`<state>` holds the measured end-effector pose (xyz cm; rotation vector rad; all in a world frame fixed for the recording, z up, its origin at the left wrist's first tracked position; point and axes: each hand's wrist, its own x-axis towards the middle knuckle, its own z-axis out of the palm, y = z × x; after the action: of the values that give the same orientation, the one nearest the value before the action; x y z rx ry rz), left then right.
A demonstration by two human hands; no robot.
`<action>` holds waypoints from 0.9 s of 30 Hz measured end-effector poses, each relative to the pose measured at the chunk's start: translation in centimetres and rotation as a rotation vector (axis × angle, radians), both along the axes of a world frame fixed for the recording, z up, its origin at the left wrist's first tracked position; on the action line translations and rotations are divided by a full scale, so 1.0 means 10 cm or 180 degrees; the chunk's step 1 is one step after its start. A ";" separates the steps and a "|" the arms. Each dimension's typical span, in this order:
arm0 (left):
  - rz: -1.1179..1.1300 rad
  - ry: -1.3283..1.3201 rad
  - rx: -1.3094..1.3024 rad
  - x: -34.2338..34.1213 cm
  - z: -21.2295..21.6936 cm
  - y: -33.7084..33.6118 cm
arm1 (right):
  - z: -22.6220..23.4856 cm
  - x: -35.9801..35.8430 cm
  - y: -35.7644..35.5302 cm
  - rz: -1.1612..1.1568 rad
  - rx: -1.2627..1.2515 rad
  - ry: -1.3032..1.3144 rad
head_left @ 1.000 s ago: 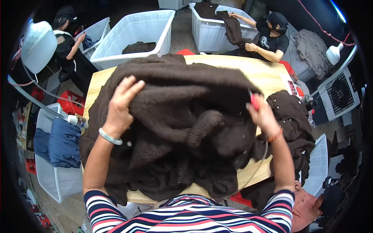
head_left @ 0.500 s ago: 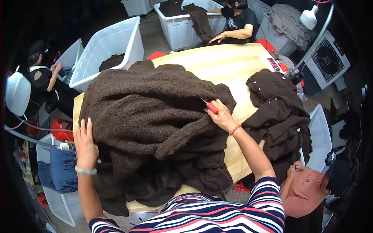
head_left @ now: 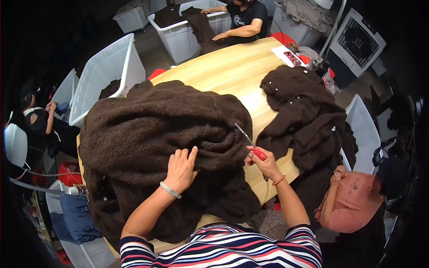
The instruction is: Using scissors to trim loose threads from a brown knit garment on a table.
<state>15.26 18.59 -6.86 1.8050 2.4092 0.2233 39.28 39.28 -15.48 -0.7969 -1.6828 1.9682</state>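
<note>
A heap of fuzzy dark brown knitwear (head_left: 134,129) covers the left and near part of the wooden table. My left hand (head_left: 180,169) lies flat on it near the middle, fingers stretched out, a pale bangle on the wrist. In my right hand (head_left: 267,164), just off the heap's right edge, is a red-handled tool (head_left: 258,153) with a long thin metal shaft; its exact kind is unclear. The shaft slants up and left, its tip over the knit. A thin cord hangs below the hand.
More dark brown garments with small white spots (head_left: 308,111) are piled on the right. Bare wood of the table (head_left: 223,67) shows between. White bins (head_left: 105,71) stand around. People sit at the far side and near right; another is at far left.
My left hand has moved right from the heap's left edge onto its middle. The right hand has drawn back toward me with the tool, and a folded edge there is now smoothed down.
</note>
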 end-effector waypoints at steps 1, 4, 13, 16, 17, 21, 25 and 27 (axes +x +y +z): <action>-0.0129 0.0101 -0.0040 0.05 -0.02 0.05 | -0.20 0.02 -0.05 -0.0160 -0.0101 0.0004; -0.0604 0.0810 0.0048 0.20 -0.15 0.18 | -0.56 -0.02 -0.17 -0.0404 0.0004 -0.0244; -0.1261 0.1518 0.0132 0.64 -0.69 0.64 | -0.89 0.18 -0.18 -0.0045 0.1377 -0.1157; -0.1515 0.1626 0.0091 0.71 -0.80 0.80 | -0.80 0.35 -0.15 0.0064 0.1355 -0.1337; -0.1570 0.1647 0.0119 0.73 -0.82 0.86 | -0.78 0.40 -0.13 0.0005 0.1405 -0.1464; -0.0700 -0.1257 0.0437 0.60 -0.76 1.05 | -0.63 0.59 0.02 -0.0630 0.0801 -0.1038; 0.1331 -0.4713 0.2093 -0.10 -0.14 1.25 | 0.03 0.64 0.14 -0.0869 0.0641 -0.0780; 0.1426 -0.5305 0.1998 -0.35 -0.01 1.10 | 0.23 0.57 0.10 -0.0642 0.0772 -0.0858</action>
<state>11.71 29.60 -7.00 0.4268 1.3318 1.7509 44.94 40.31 -13.15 -1.1284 -1.8638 1.5410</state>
